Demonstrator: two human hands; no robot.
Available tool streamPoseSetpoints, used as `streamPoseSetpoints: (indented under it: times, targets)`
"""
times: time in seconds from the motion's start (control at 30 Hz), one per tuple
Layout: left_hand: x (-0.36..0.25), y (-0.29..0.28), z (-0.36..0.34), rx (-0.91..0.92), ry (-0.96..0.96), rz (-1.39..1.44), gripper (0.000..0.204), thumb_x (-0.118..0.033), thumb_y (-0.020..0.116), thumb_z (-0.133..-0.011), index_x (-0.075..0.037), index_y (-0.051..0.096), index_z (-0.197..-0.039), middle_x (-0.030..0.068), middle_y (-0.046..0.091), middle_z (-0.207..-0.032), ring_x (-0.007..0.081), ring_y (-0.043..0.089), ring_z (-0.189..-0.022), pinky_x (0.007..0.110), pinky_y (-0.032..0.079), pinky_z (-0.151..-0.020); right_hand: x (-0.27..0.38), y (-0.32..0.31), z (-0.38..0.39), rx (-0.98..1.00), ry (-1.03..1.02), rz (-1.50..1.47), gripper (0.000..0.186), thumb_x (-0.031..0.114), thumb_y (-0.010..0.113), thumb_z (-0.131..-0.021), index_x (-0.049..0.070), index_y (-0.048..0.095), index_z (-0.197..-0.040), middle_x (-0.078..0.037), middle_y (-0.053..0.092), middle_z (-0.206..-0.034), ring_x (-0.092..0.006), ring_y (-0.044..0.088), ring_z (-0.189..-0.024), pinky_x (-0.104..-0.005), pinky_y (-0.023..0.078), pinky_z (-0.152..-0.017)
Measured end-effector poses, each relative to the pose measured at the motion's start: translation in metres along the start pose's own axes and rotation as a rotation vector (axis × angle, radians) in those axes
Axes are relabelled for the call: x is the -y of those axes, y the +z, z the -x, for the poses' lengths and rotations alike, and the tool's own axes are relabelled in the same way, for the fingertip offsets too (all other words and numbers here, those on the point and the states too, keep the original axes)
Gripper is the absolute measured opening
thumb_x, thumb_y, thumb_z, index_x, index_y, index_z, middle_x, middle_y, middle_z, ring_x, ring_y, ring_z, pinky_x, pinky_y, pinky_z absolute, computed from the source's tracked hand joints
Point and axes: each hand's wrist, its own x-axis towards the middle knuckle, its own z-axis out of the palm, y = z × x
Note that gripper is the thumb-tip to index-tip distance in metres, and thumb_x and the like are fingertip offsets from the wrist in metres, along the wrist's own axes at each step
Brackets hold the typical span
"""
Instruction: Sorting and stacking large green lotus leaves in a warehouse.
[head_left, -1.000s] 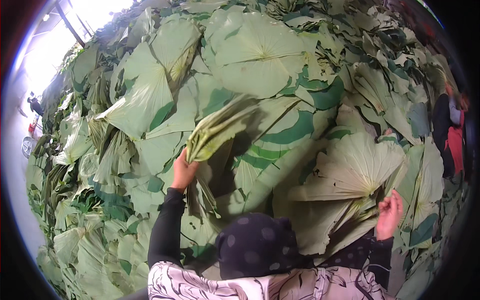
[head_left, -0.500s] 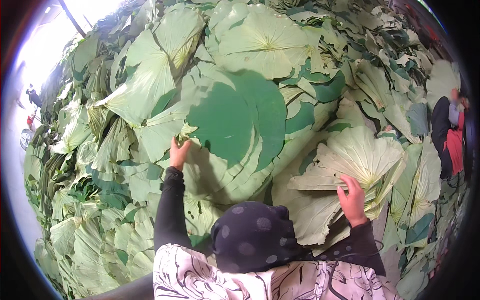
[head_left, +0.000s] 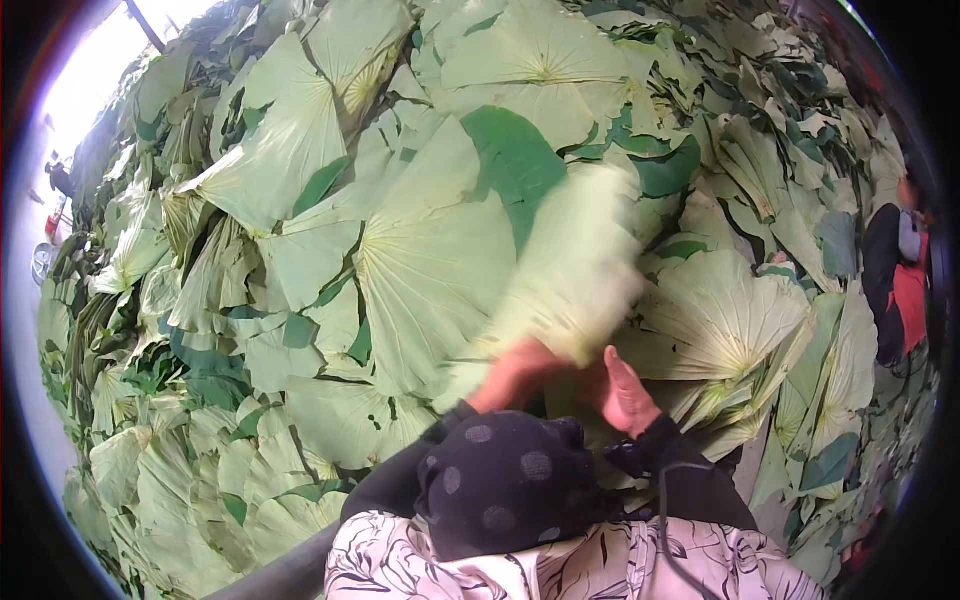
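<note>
Both hands are close together in front of my chest, amid a heap of pale green lotus leaves. My left hand (head_left: 520, 374) is closed at the narrow lower end of a lotus leaf (head_left: 578, 262), which stands up from it, smeared by motion. My right hand (head_left: 626, 394) is beside that lower end, fingers stretched out and thumb raised; whether it touches the leaf I cannot tell. Left of them a large fan-shaped leaf (head_left: 435, 265) lies pale side up, partly over a dark green leaf (head_left: 515, 160). Another fanned leaf (head_left: 725, 318) lies to the right of my right hand.
Piled lotus leaves (head_left: 170, 490) surround me on all sides, many overlapping or folded. At the right edge is another person (head_left: 905, 285) in dark and red clothing. Pale floor (head_left: 35, 370) and a bright opening lie beyond the heap at the left.
My left hand has moved right and nearer to me with a leaf, which has lifted off the pile. My right hand has left the fanned leaf and come in toward the left.
</note>
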Motion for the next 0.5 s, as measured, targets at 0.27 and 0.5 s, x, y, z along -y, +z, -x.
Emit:
streamPoseSetpoints:
  times: [0.27,0.5]
  targets:
    - [0.148,-0.146,-0.057,-0.834,-0.708,-0.567,0.059,-0.032,0.071,-0.067,-0.001,0.051,-0.112,0.022,0.05,-0.115,0.0342,0.05,-0.104,0.044,0.04,-0.087,-0.007,-0.028,-0.006,-0.269,-0.251,0.218,0.033,-0.001,0.058,-0.076,-0.003,0.052,-0.109,-0.011,0.059,-0.1,-0.0212,0.059,-0.088,-0.0347,0.046,-0.08]
    - [0.107,-0.098,-0.041,-0.857,-0.056,-0.287,0.029,0.006,0.056,-0.073,-0.002,0.056,-0.101,0.0115,0.053,-0.086,0.0252,0.054,-0.079,0.031,0.044,-0.069,0.04,0.005,0.028,-0.442,-0.638,0.593,0.033,0.007,0.058,-0.075,-0.006,0.054,-0.106,-0.012,0.058,-0.101,-0.0247,0.054,-0.093,-0.0337,0.04,-0.086]
